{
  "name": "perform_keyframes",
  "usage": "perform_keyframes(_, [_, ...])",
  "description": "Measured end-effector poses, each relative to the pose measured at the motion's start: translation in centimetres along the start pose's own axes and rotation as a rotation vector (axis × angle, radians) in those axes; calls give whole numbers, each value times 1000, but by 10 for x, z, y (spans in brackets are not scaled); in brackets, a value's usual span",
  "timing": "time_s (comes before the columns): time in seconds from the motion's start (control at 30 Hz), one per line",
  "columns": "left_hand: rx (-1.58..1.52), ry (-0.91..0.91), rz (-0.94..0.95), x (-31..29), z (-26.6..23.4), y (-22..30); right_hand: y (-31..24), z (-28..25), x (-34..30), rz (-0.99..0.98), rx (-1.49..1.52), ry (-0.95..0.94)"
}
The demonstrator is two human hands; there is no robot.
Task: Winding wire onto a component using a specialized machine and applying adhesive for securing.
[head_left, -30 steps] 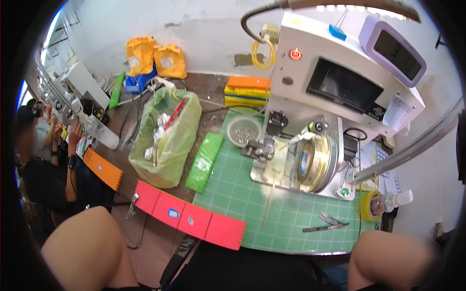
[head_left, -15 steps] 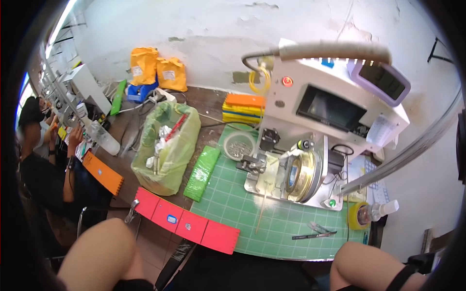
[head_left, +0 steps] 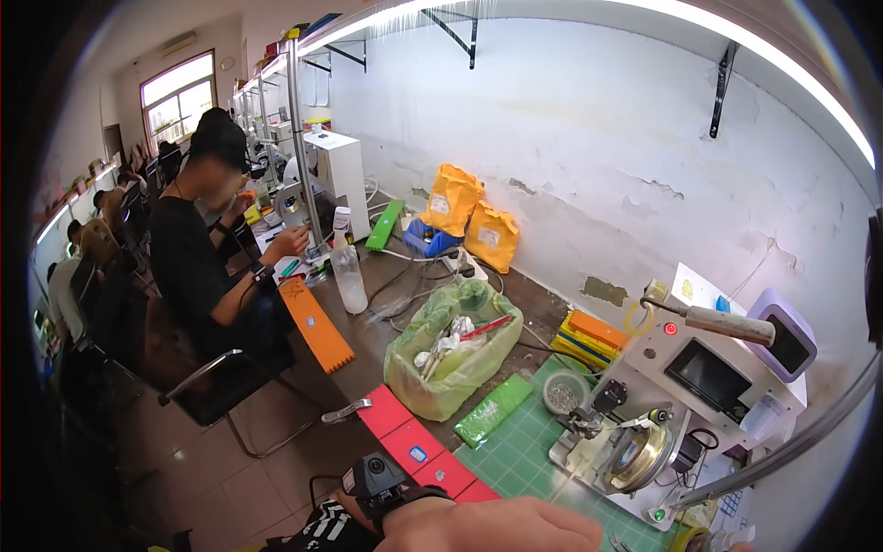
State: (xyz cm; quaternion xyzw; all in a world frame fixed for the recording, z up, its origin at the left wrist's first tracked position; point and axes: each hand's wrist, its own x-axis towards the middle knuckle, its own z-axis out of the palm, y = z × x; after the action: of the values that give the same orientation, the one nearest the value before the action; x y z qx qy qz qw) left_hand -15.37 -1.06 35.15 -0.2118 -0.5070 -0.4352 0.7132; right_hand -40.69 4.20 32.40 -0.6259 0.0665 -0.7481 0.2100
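Extending rightward along the head view's lower edge, your left hand [head_left: 520, 527], with a black camera [head_left: 375, 477] at its wrist, partly hides the red strip [head_left: 425, 445] lying along the bench edge; finger opening, grasp and right hand's state cannot be told.

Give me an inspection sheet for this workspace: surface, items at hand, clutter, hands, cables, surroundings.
Surface: green gridded mat on brown table.
Items at hand: red strip, nearest the left hand; machine with a bowl of metal parts beside it.
Clutter: plastic bag with white scraps inside; green packet.
Hands: left hand blurred, grip unclear; right hand not made out.
Cables: black cable between bag and machine.
Surroundings: seated co-worker at left; wall paint peeling.
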Motion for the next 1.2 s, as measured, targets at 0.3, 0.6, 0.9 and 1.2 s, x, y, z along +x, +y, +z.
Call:
perform_keyframes(0.3, [-81,-270,-667,-31,-53,17,-17,-7,-2,205,-126,-137])
perform_keyframes(0.6, [-198,-262,-532,-29,-77,5,-48,-8,-57,353,-397,66])
perform_keyframes(0.9, [450,60,-476,-76,-134,20,13,-37,-105,1079,-1235,-518])
perform_keyframes(1.2, [795,323,-570,-93,-192,24,61,-61,-130,1443,-1242,-604])
